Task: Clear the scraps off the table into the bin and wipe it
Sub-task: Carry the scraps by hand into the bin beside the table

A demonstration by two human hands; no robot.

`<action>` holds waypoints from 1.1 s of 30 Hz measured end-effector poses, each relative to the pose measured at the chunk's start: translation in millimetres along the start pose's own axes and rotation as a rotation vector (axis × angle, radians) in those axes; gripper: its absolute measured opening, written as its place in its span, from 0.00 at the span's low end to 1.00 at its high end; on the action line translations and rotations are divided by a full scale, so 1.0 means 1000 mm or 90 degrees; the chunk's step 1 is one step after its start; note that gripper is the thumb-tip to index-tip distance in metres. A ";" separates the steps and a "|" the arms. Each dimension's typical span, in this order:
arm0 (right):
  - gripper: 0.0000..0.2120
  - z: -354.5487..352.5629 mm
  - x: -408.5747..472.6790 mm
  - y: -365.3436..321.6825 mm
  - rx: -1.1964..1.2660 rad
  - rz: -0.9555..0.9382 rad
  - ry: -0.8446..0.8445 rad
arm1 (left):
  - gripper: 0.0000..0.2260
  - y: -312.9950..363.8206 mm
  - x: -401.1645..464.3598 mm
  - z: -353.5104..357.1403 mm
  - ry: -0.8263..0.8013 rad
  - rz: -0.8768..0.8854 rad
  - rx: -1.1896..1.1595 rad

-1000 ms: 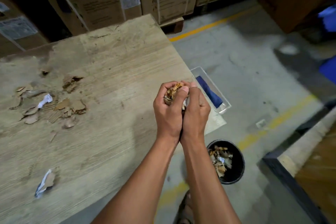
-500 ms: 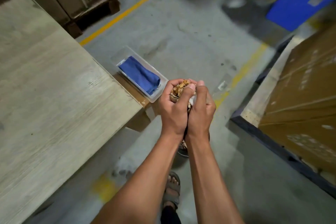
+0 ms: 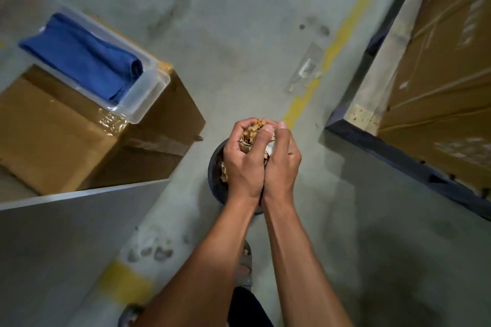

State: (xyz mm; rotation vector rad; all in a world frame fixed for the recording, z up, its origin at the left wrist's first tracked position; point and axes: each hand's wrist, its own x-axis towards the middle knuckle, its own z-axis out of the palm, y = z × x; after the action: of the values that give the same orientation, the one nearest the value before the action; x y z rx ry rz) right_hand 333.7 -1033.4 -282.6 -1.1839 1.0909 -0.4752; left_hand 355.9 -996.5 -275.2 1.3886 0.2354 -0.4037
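My left hand (image 3: 240, 164) and my right hand (image 3: 283, 164) are pressed together, cupped around a bundle of brown cardboard and white paper scraps (image 3: 253, 131). Both hands hang directly above the black round bin (image 3: 215, 180) on the floor, which is mostly hidden beneath them; some scraps show inside its left side. A folded blue cloth (image 3: 82, 61) lies in a clear plastic tray (image 3: 148, 93) on top of a cardboard box (image 3: 61, 138) at the left. The table's edge (image 3: 79, 233) fills the lower left.
Grey concrete floor with yellow lines (image 3: 326, 56) runs ahead. A pallet with a dark border (image 3: 398, 151) carrying large cardboard cartons (image 3: 446, 74) stands at the right. My sandalled foot (image 3: 245, 265) shows below the bin.
My view has swung right and down, away from the tabletop. Both hands, still clasping the scraps, have moved off the table and now sit over the bin.
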 end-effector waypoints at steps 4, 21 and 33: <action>0.20 -0.005 0.026 0.062 -0.054 0.055 0.018 | 0.09 -0.070 0.023 -0.012 0.015 -0.035 0.036; 0.32 -0.003 0.079 0.219 -0.217 0.110 0.083 | 0.24 -0.230 0.079 -0.063 0.040 -0.177 0.175; 0.23 -0.016 0.058 0.185 -0.185 0.177 0.163 | 0.25 -0.174 0.064 -0.080 0.100 -0.269 0.115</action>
State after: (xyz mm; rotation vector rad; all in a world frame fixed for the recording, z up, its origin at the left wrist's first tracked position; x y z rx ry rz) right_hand 303.3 -1020.7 -474.8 -1.2188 1.5609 -0.2612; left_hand 348.9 -949.5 -471.9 1.5497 0.6400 -0.6781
